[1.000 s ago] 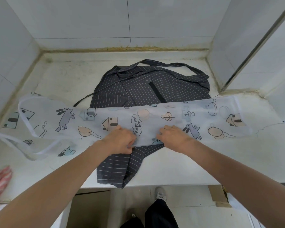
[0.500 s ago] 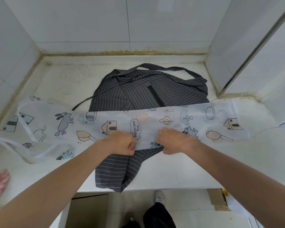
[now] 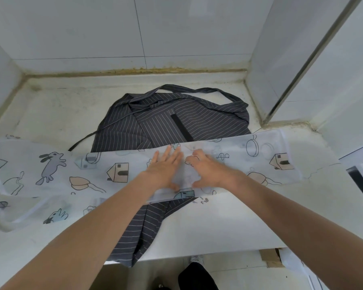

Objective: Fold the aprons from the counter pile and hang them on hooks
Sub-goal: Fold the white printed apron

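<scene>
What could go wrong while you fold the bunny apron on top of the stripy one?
The striped apron hangs over the counter edge, so it might slide off. The printed apron lies across it, and smoothing with the left hand and right hand could drag both. Its loose strap at the left could tangle in the fold.

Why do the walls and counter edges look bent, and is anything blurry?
Head view: the wide-angle lens bows the white tiled walls and white counter; light is soft and even, without glare; the left hand, right hand and white cartoon-print apron look slightly soft.
</scene>
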The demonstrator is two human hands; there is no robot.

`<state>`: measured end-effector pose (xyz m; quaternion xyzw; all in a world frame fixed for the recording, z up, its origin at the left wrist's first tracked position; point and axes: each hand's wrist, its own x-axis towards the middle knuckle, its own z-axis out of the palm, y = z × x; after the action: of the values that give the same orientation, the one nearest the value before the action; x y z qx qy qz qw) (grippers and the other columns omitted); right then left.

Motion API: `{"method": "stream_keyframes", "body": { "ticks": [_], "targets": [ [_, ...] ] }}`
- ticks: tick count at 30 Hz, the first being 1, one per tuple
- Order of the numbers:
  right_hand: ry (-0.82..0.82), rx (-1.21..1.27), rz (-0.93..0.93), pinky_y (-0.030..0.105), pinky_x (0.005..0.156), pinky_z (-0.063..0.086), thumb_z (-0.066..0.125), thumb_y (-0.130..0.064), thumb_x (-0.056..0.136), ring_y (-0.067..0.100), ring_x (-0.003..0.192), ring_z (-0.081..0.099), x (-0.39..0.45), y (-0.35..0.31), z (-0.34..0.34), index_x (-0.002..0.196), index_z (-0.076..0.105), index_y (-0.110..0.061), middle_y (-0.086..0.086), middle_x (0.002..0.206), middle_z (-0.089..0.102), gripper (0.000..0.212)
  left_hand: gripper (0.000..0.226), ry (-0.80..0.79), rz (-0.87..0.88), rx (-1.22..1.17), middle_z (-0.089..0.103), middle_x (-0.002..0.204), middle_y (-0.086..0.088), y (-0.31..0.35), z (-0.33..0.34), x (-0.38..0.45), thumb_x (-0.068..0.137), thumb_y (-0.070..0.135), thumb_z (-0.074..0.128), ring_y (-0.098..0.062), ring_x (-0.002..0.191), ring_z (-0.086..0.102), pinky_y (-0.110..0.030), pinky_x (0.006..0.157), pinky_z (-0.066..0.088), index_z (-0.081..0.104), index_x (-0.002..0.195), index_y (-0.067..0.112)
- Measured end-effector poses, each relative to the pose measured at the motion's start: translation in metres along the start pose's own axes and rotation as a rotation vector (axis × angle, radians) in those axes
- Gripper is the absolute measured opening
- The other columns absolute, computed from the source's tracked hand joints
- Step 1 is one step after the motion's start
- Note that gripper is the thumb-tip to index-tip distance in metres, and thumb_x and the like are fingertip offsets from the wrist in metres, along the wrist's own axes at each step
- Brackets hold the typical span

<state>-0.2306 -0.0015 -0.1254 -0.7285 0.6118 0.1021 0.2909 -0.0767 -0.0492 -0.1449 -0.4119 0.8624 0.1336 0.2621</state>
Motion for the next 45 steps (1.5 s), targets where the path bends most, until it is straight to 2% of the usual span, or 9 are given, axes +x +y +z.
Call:
{"method": "stream_keyframes", "body": {
  "ticks": [6, 12, 19, 23, 30, 34, 37, 40, 45],
  "targets": [
    [-0.153, -0.255, 0.153, 0.047, 0.112, 0.024, 0.080, -0.038, 0.070, 0.038, 0.144, -0.002, 0.011, 0.015, -0.003, 0.149, -0.016, -0.014, 0.010, 0.155, -0.024, 0.127, 0.120, -0.123, -0.057, -0.045, -0.029, 0.151, -0.019, 0.005, -0.013, 0.010, 0.077, 0.045, 0.072, -0.033, 0.143, -0.016, -0.056, 0.115, 0.005, -0.020, 0.147, 0.013],
    [-0.201, -0.358, 0.197, 0.042, 0.109, 0.032, 0.081, -0.047, 0.064, 0.037, 0.144, 0.007, 0.001, 0.065, -0.020, 0.148, -0.022, -0.019, 0.001, 0.152, -0.033, 0.135, 0.125, -0.214, -0.100, -0.085, -0.031, 0.150, -0.019, 0.012, -0.025, 0.018, 0.073, 0.037, 0.078, -0.032, 0.144, -0.013, -0.063, 0.111, 0.014, -0.022, 0.147, 0.016],
    [-0.194, -0.365, 0.284, 0.054, 0.107, 0.033, 0.080, -0.057, 0.059, 0.037, 0.144, 0.000, -0.003, 0.108, -0.025, 0.146, -0.027, -0.023, -0.001, 0.148, -0.040, 0.142, 0.127, -0.242, -0.144, -0.071, -0.033, 0.149, -0.019, 0.014, -0.028, 0.027, 0.072, 0.034, 0.079, -0.030, 0.144, -0.013, -0.059, 0.108, 0.027, -0.023, 0.146, 0.015],
    [-0.154, -0.331, 0.363, 0.063, 0.110, 0.015, 0.076, -0.063, 0.059, 0.037, 0.144, -0.005, -0.016, 0.128, -0.023, 0.146, -0.025, -0.027, 0.010, 0.151, -0.033, 0.138, 0.127, -0.236, -0.161, -0.059, -0.032, 0.150, -0.018, 0.016, -0.029, 0.028, 0.072, 0.034, 0.079, -0.029, 0.145, -0.011, -0.059, 0.108, 0.027, -0.022, 0.146, 0.015],
    [-0.200, -0.149, 0.420, 0.065, 0.106, 0.025, 0.076, -0.059, 0.064, 0.040, 0.141, -0.019, -0.025, 0.117, -0.013, 0.144, -0.030, -0.024, 0.011, 0.149, -0.036, 0.137, 0.124, -0.288, -0.160, 0.035, -0.028, 0.152, -0.017, 0.010, -0.040, 0.030, 0.073, 0.033, 0.079, -0.030, 0.144, -0.013, -0.055, 0.110, 0.028, -0.018, 0.148, 0.016],
    [-0.272, -0.198, 0.477, 0.062, 0.105, 0.030, 0.072, -0.067, 0.063, 0.049, 0.139, -0.011, -0.026, 0.098, 0.003, 0.142, -0.030, -0.012, 0.024, 0.150, -0.028, 0.141, 0.107, -0.163, -0.061, 0.020, -0.020, 0.155, -0.014, 0.021, -0.065, 0.038, 0.077, 0.041, 0.073, -0.033, 0.143, -0.018, -0.061, 0.113, 0.005, -0.001, 0.151, 0.020],
    [-0.255, -0.258, 0.442, 0.052, 0.105, 0.035, 0.075, -0.065, 0.060, 0.046, 0.138, 0.008, -0.026, 0.096, 0.000, 0.148, -0.016, -0.009, 0.027, 0.152, -0.003, 0.138, 0.115, -0.077, 0.141, 0.009, -0.024, 0.155, -0.008, 0.064, -0.064, 0.046, 0.074, 0.046, 0.075, -0.029, 0.141, -0.024, -0.058, 0.112, -0.008, -0.010, 0.149, 0.028],
    [-0.162, -0.336, 0.333, 0.047, 0.105, 0.028, 0.076, -0.060, 0.063, 0.034, 0.137, 0.017, -0.038, 0.114, -0.017, 0.150, 0.004, -0.022, 0.013, 0.148, 0.016, 0.119, 0.123, -0.135, 0.215, 0.011, -0.029, 0.153, -0.007, 0.097, -0.055, 0.056, 0.070, 0.050, 0.077, -0.030, 0.139, -0.029, -0.060, 0.110, -0.011, -0.017, 0.147, 0.032],
    [-0.055, -0.306, 0.378, 0.057, 0.107, 0.023, 0.077, -0.056, 0.065, 0.044, 0.137, 0.009, -0.053, 0.155, -0.029, 0.147, 0.000, -0.038, 0.006, 0.154, -0.001, 0.114, 0.119, -0.127, 0.173, 0.077, -0.035, 0.150, -0.011, 0.108, -0.050, 0.063, 0.075, 0.054, 0.070, -0.037, 0.137, -0.031, -0.063, 0.109, -0.009, -0.021, 0.147, 0.024]
  ]
}}
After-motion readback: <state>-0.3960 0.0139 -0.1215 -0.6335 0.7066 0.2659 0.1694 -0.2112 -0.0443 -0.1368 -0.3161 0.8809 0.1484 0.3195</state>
